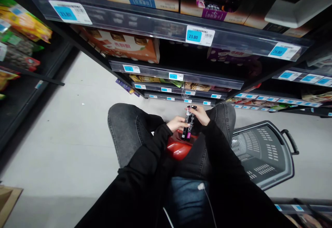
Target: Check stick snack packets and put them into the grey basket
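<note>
A slim black package point(189, 126) with white print and a magenta patch at its lower end is held between my two hands, above my lap. My left hand point(177, 123) grips its lower side, the thumb across the front. Closed around the upper end is my right hand point(199, 114), near a shiny part of the wrapping. I cannot make out what is inside the package. Below it a red glossy seat point(178, 150) shows between my legs.
Shelves with price tags point(200, 36) rise in front, holding boxed drinks point(124, 44). A grey shopping basket point(271, 152) stands on the floor at my right. At left is a shelf of bagged goods point(23, 20); a cardboard box point(10, 200) lies lower left. A white cable point(210, 203) crosses my lap.
</note>
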Demonstrator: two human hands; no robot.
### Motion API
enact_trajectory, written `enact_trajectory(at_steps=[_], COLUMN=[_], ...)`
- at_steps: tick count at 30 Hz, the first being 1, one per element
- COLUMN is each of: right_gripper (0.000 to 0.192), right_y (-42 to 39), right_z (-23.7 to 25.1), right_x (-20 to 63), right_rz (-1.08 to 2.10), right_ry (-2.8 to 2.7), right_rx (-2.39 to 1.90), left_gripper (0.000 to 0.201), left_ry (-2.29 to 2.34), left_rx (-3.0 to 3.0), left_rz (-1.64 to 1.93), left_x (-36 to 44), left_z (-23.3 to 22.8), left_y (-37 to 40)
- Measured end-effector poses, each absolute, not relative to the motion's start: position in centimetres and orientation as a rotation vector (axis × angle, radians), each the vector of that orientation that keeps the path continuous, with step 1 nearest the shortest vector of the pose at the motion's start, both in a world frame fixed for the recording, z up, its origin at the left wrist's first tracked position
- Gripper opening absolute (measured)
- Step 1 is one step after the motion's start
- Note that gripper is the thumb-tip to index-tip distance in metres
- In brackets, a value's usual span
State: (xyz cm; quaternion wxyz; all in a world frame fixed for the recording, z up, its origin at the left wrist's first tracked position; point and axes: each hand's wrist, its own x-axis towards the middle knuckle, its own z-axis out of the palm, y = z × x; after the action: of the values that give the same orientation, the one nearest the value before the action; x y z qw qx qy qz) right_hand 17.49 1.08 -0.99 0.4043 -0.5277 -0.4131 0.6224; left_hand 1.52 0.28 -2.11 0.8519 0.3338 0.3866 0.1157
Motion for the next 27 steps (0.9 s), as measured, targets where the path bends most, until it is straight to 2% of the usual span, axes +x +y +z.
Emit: enact_trajectory(at_steps=[4, 10, 20, 27], right_gripper=[0.045, 0.029, 0.028, 0.028], right_y=[1.04, 1.07, 1.02, 1.27], right_z=[-0.95, -0.82, -1.02, -1.22], right_x=[17.41, 17.18, 16.84, 16.89], right_rz=[1.578, 1.548, 1.489, 1.395], right_ry=[-1.06, -0.939, -0.761, -0.943], right_rx=[-1.309, -1.327, -1.391, -1.409], left_gripper=[0.038, 0.041, 0.037, 0.034], left_ry=[0.846, 0.817, 0.868, 0.856], left_rx=[0.687, 0.719, 0.843, 0.983], left_rz=[0.312, 0.313, 0.258, 0.397], left_x=[1.59, 1.78, 2.07, 2.2], left_z=[-1.9, -1.68, -1.93, -1.84], left_y=[0.36, 0.28, 0.26, 0.27])
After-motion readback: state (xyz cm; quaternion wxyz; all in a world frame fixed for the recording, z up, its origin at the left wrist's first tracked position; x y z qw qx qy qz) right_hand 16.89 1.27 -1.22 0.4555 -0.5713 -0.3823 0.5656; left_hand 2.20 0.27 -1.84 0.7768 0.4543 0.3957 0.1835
